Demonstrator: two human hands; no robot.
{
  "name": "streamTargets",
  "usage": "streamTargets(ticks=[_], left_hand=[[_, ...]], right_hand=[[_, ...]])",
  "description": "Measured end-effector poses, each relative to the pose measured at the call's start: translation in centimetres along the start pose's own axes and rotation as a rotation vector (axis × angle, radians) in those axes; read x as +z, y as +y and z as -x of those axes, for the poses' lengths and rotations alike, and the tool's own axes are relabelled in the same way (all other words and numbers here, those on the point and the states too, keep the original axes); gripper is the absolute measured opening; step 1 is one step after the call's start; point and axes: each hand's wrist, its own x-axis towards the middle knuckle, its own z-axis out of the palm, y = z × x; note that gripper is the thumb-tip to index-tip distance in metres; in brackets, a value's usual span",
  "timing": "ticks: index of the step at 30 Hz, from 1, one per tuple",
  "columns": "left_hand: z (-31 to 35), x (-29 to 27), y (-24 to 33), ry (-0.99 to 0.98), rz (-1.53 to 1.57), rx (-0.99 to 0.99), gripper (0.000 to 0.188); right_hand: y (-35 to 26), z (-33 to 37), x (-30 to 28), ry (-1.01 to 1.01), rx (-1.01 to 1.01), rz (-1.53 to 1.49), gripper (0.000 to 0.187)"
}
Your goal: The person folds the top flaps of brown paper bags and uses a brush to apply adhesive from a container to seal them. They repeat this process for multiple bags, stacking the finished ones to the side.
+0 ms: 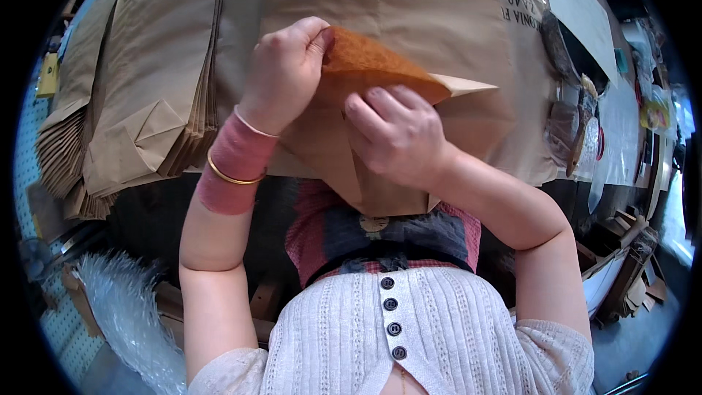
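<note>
My left hand [284, 69] pinches the top edge of a flat orange-brown disc [365, 66], which sticks out of the mouth of a brown paper bag [380, 190]. My right hand [398, 135] grips the bag's open upper edge and lies against the disc's lower part. The bag hangs over the table's near edge in front of my chest. My left wrist wears a pink band and a gold bangle.
A stack of flat brown paper bags [139, 95] lies on the table at the left. A large brown paper sheet [409, 0] covers the middle. Dark round items and packages [578, 88] crowd the right. Bubble wrap [124, 307] sits low at the left, wooden crates [621, 249] low at the right.
</note>
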Motion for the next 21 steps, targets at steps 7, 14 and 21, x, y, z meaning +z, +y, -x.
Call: streamTargets(ticks=[7, 14, 21], left_hand=[[-1.4, -1.6, 2.0, -0.277, -0.178, 0.116, 0.017], [-5.7, 1.6, 2.5, -0.381, -0.526, 0.188, 0.011], [-7.0, 6.3, -0.5, 0.04, -0.712, 0.32, 0.017]], right_hand=[[1.2, -1.5, -1.6, -0.27, 0.295, -0.026, 0.009], [-3.2, -0.5, -1.0, -0.598, 0.058, 0.205, 0.031], [-3.0, 2.5, -0.5, -0.541, -0.106, 0.331, 0.047]])
